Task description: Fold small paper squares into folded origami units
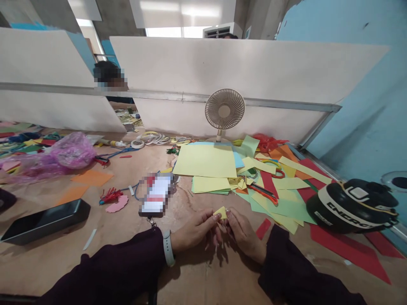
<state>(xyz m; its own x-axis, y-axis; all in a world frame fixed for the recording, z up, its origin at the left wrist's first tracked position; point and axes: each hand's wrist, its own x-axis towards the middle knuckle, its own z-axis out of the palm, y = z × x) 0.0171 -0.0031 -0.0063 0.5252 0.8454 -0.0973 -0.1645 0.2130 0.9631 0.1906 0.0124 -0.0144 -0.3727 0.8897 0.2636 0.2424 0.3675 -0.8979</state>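
Observation:
Between both hands is a small folded piece of yellow paper (pixel 219 212), held just above the wooden table. My left hand (pixel 199 228), with a pale watch on its wrist, pinches the paper's left side between thumb and fingers. On the right edge of the same piece, my right hand (pixel 240 228) has its thumb and fingertips closed. Beyond the hands lie a stack of yellow paper sheets (pixel 206 160) and smaller yellow pieces (pixel 211 184). A red paper scrap (pixel 263 228) rests close to my right hand.
A phone (pixel 157 194) lies left of the paper. An orange cutter knife (pixel 263 194), coloured paper and a large black bottle (pixel 352 205) occupy the right. A small fan (pixel 225 109) stands behind. Farther left are a black box-shaped object (pixel 47 220) and a pink plastic bag (pixel 74 152).

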